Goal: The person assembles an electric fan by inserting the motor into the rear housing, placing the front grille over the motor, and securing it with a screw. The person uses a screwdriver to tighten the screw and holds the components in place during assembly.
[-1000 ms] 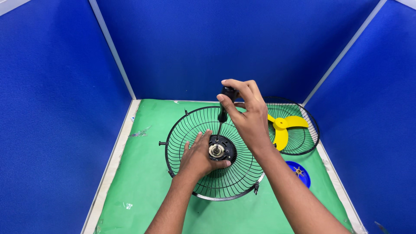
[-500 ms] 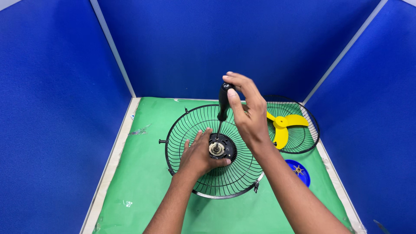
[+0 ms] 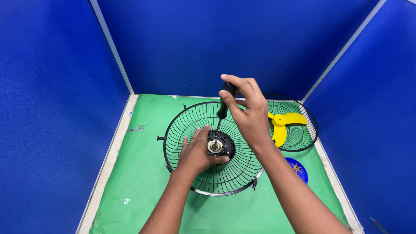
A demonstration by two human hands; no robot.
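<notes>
A black wire fan guard [image 3: 186,125] lies dished upward on the green mat, with a black motor hub [image 3: 226,147] and metal shaft at its centre. My left hand [image 3: 196,152] rests inside the guard, fingers against the hub's left side. My right hand [image 3: 246,113] grips the black handle of a screwdriver [image 3: 222,108], held upright with its thin shaft pointing down onto the hub. The tip's exact contact point is too small to see.
A second wire guard [image 3: 305,130] lies at the back right with a yellow fan blade [image 3: 281,125] in it. A blue round cap [image 3: 299,170] sits on the green mat [image 3: 143,173] right of my forearm. Blue partition walls enclose three sides.
My right hand has shifted slightly on the screwdriver handle, its fingers turning around it. My left hand and the guard stay in place.
</notes>
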